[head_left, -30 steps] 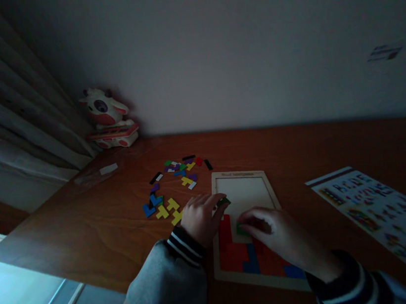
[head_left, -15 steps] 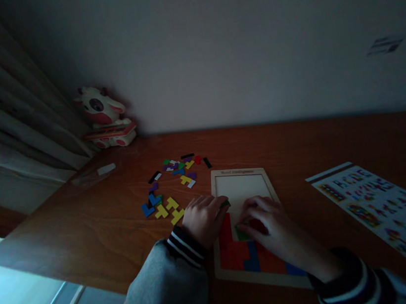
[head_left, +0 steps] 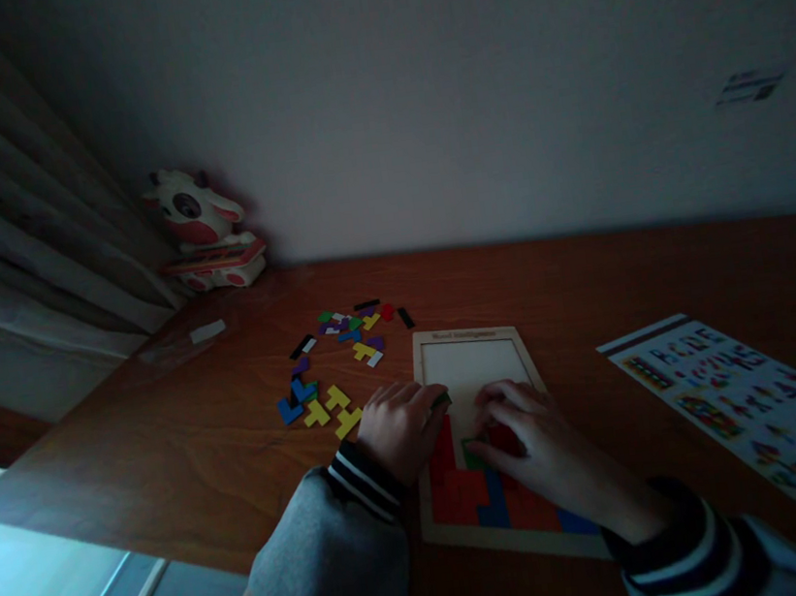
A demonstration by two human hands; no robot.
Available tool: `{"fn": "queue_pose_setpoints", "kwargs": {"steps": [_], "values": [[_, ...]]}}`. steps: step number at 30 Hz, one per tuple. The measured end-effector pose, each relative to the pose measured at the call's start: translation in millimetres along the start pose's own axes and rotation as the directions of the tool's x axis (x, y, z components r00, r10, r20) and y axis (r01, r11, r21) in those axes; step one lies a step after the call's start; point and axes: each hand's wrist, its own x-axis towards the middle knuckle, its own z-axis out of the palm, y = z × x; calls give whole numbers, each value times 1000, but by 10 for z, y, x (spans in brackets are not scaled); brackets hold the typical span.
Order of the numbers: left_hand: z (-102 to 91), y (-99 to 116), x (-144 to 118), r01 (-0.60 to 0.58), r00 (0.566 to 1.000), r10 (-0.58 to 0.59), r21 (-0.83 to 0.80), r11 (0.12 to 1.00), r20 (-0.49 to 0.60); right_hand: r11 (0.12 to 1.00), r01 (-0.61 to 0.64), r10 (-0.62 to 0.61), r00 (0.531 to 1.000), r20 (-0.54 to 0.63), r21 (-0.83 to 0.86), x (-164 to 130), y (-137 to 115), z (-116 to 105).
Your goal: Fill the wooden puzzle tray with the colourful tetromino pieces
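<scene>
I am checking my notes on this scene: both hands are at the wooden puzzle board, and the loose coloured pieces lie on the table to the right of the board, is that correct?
Not quite. In the head view the loose coloured pieces lie to the left of the wooden puzzle board, not the right; a printed sheet lies to its right. The rest holds: the left hand and right hand are both at the board.

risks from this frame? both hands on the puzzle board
1. Right hand presses a green piece into the board while covering it; a misfit could go unseen.
2. Left hand pinches a dark piece at the board's edge; it might slip.
3. The left sleeve lies near the loose pieces and could sweep them.
</scene>
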Motion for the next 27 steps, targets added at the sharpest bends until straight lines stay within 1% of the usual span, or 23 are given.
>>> {"fn": "queue_pose_setpoints", "kwargs": {"steps": [8,19,23,27], "values": [[15,-2,-5,-21,1000,21,-17,1000,-12,1000,-20,20,999,36,10,3,-8,-24],[0,10,5,4,1000,-4,-17,1000,16,1000,-8,7,1000,28,27,0,9,-29],[-12,22,11,14,1000,-12,-89,996,18,999,-14,14,1000,3,47,20,-10,-77],[-27,63,11,66,998,-65,-258,964,14,994,-11,17,999,-48,110,57,-10,-142]]}}
